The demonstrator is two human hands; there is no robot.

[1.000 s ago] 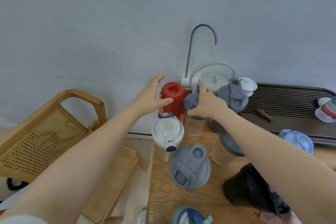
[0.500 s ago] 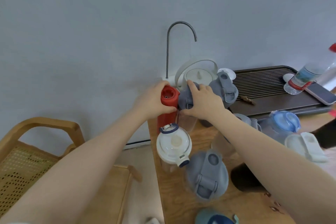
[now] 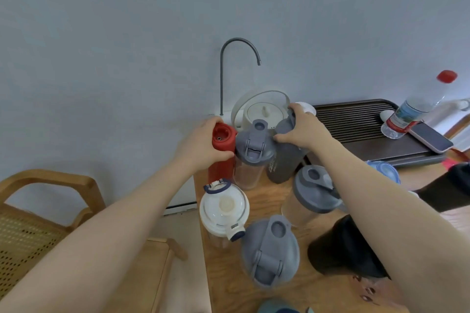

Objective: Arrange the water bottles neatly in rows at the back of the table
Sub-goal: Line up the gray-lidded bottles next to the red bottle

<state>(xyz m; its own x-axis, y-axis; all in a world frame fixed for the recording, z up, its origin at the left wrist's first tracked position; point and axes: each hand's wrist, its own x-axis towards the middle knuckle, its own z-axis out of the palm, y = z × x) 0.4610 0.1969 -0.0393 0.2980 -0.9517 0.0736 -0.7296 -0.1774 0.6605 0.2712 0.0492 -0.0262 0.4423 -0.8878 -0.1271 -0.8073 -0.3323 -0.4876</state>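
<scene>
Your left hand (image 3: 201,143) is wrapped around the top of the red bottle (image 3: 221,150), fingers behind its cap and thumb across the front, at the back left corner of the wooden table (image 3: 269,201). Your right hand (image 3: 304,129) is closed over the top of the dark grey bottle (image 3: 286,160), thumb pointing left toward its neighbour and fingers curled over the far side. Between the two stands a clear shaker with a grey flip lid (image 3: 254,150), touching the red bottle on one side and just beside the dark grey bottle on the other, so these three form a row near the wall, all upright. In front of that row stand a white-lidded bottle with a navy loop (image 3: 223,207) on the left edge, a second grey-lidded shaker (image 3: 314,193) partly under your right forearm, and a third grey-lidded shaker (image 3: 270,253) nearest you. A black bottle (image 3: 338,251) is mostly hidden by your right arm, and a blue lid (image 3: 384,170) peeks out beyond it. Behind the row sits a white kettle (image 3: 263,109) under a curved metal spout (image 3: 239,58). To the right, a dark slatted tray (image 3: 356,129) carries a plastic water bottle with a red cap (image 3: 417,107), tilted, and a phone (image 3: 431,137). A wooden chair (image 3: 48,201) stands left of the table.
</scene>
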